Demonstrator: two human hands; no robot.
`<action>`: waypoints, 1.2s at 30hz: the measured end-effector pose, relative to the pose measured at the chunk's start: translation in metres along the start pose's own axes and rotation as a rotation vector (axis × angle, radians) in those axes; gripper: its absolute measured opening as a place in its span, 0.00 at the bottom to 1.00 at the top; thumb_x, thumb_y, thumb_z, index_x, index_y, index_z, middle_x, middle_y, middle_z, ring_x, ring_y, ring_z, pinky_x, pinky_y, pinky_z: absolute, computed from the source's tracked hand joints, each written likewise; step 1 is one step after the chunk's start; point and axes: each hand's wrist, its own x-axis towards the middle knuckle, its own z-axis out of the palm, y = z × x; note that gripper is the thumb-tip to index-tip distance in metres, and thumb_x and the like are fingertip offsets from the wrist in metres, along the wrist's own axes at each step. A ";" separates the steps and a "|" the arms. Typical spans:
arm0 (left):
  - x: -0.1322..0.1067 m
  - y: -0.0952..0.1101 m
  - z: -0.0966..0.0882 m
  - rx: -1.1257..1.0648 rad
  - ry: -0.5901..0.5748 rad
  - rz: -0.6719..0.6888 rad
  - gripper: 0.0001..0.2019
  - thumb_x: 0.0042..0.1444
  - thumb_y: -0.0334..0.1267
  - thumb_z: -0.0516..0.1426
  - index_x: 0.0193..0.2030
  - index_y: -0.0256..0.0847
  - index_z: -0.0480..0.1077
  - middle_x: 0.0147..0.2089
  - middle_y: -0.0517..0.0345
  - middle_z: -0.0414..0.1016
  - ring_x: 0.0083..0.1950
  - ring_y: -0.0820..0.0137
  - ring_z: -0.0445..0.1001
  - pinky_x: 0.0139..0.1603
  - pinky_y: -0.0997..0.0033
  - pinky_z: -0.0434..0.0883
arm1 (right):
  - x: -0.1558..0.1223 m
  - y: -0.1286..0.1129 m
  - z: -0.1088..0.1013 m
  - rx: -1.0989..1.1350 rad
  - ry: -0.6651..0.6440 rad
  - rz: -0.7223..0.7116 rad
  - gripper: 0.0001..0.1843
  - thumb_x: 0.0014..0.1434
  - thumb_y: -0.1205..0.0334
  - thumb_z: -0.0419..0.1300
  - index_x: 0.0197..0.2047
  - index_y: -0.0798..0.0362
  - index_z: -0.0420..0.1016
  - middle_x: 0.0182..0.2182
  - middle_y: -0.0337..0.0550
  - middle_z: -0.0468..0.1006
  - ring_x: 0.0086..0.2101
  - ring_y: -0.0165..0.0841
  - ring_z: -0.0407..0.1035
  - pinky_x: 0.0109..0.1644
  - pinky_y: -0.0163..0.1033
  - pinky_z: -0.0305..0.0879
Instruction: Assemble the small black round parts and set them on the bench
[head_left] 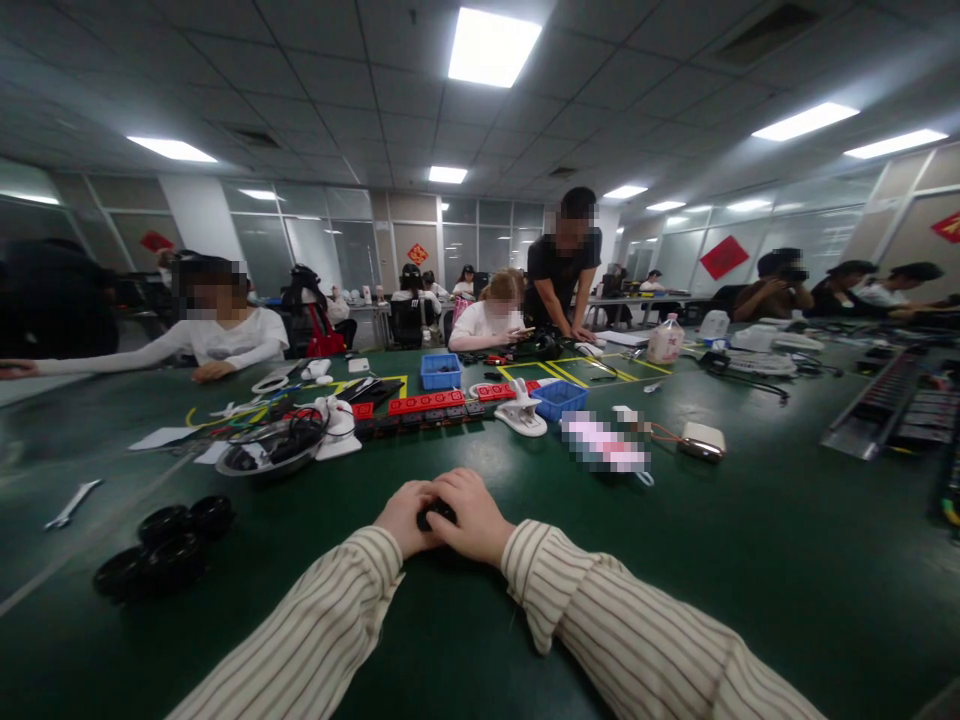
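Note:
My left hand [403, 515] and my right hand [471, 512] are together over the green tabletop, fingers wrapped around a black round part [437, 514]. Most of that part is hidden by my fingers; only its dark top shows between the thumbs. Off to the left sits a cluster of several glossy black ring-shaped pieces [172, 548], close in colour to the held one. My striped cuffs rest low over the table on either side.
A wrench [73, 504] lies far left. Beyond my hands are a clear bowl of black cables [268, 452], red socket strips [426, 401], blue bins [440, 371] and a white clip [521, 412]. A power bank [703, 441] and metal channel [870, 410] are rightward. People sit opposite.

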 end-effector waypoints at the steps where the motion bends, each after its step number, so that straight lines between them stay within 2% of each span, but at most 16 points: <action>1: 0.000 0.000 0.001 0.012 0.008 -0.010 0.22 0.36 0.42 0.62 0.42 0.38 0.70 0.47 0.50 0.70 0.50 0.57 0.65 0.53 0.57 0.62 | 0.000 0.000 0.000 0.000 0.022 0.025 0.13 0.51 0.63 0.58 0.41 0.55 0.67 0.38 0.43 0.69 0.41 0.34 0.59 0.47 0.41 0.52; 5: -0.001 0.003 0.000 0.035 0.045 -0.067 0.26 0.33 0.46 0.63 0.42 0.38 0.67 0.45 0.49 0.68 0.48 0.57 0.65 0.51 0.56 0.63 | 0.000 0.002 0.001 -0.034 0.066 0.123 0.16 0.50 0.56 0.60 0.40 0.56 0.65 0.36 0.43 0.68 0.39 0.34 0.59 0.44 0.40 0.53; 9: -0.002 0.009 -0.006 0.062 0.038 -0.063 0.20 0.35 0.47 0.62 0.35 0.40 0.68 0.39 0.53 0.68 0.43 0.61 0.66 0.48 0.58 0.64 | 0.001 0.007 0.005 -0.062 0.062 0.171 0.18 0.49 0.53 0.62 0.38 0.55 0.64 0.34 0.41 0.67 0.38 0.34 0.59 0.43 0.39 0.53; 12: -0.001 0.011 -0.009 0.062 0.026 -0.051 0.15 0.37 0.44 0.61 0.33 0.40 0.68 0.38 0.54 0.67 0.42 0.62 0.65 0.46 0.60 0.64 | 0.000 0.008 0.006 -0.064 0.040 0.183 0.19 0.48 0.52 0.62 0.37 0.55 0.64 0.33 0.41 0.67 0.37 0.34 0.59 0.42 0.39 0.53; 22: 0.002 0.003 -0.002 -0.007 0.015 -0.034 0.17 0.37 0.40 0.61 0.37 0.37 0.69 0.40 0.52 0.69 0.44 0.61 0.66 0.48 0.62 0.65 | 0.003 0.009 0.007 -0.049 -0.014 0.188 0.12 0.49 0.59 0.62 0.34 0.55 0.66 0.32 0.40 0.67 0.35 0.33 0.59 0.40 0.38 0.53; 26: 0.000 0.004 -0.002 0.006 0.025 -0.044 0.18 0.37 0.40 0.61 0.38 0.39 0.70 0.40 0.54 0.70 0.44 0.63 0.67 0.48 0.65 0.66 | 0.004 0.007 0.003 0.018 -0.031 0.122 0.07 0.50 0.66 0.59 0.34 0.55 0.68 0.31 0.41 0.68 0.36 0.33 0.60 0.41 0.39 0.55; 30: 0.000 0.005 -0.003 0.033 0.001 -0.054 0.18 0.38 0.42 0.61 0.38 0.40 0.71 0.41 0.55 0.70 0.44 0.62 0.67 0.48 0.64 0.66 | 0.002 0.006 0.003 0.084 -0.047 0.013 0.11 0.47 0.73 0.54 0.35 0.55 0.69 0.33 0.42 0.70 0.37 0.34 0.61 0.44 0.40 0.56; 33: 0.000 0.005 -0.003 0.061 -0.010 -0.070 0.19 0.38 0.45 0.61 0.38 0.37 0.70 0.42 0.51 0.70 0.46 0.59 0.67 0.49 0.61 0.65 | -0.001 0.005 0.005 0.089 -0.003 -0.018 0.13 0.48 0.71 0.54 0.40 0.55 0.68 0.38 0.44 0.70 0.41 0.35 0.61 0.47 0.41 0.56; 36: 0.000 0.007 -0.003 0.087 -0.006 -0.085 0.23 0.39 0.48 0.61 0.41 0.37 0.69 0.43 0.50 0.70 0.47 0.57 0.66 0.51 0.58 0.63 | -0.003 0.006 0.009 0.049 0.069 0.062 0.18 0.51 0.62 0.56 0.46 0.57 0.64 0.42 0.47 0.69 0.43 0.37 0.61 0.49 0.43 0.55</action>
